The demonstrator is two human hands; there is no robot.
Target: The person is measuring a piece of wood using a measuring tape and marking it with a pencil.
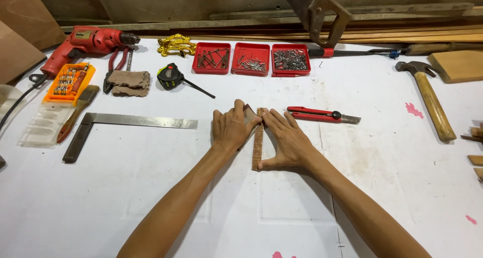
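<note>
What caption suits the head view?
Both hands, left hand and right hand, press a wooden strip onto the white table.

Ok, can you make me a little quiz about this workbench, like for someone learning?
1. True or false: both hands rest on the thin wooden strip.
2. How many red trays of nails and screws sit in a row at the back?
3. Which tool lies just right of the right hand: A) hammer, B) red utility knife, C) steel try square?

Key
1. True: the left hand also presses a small wooden piece against the strip's top.
2. Three.
3. B.
</note>
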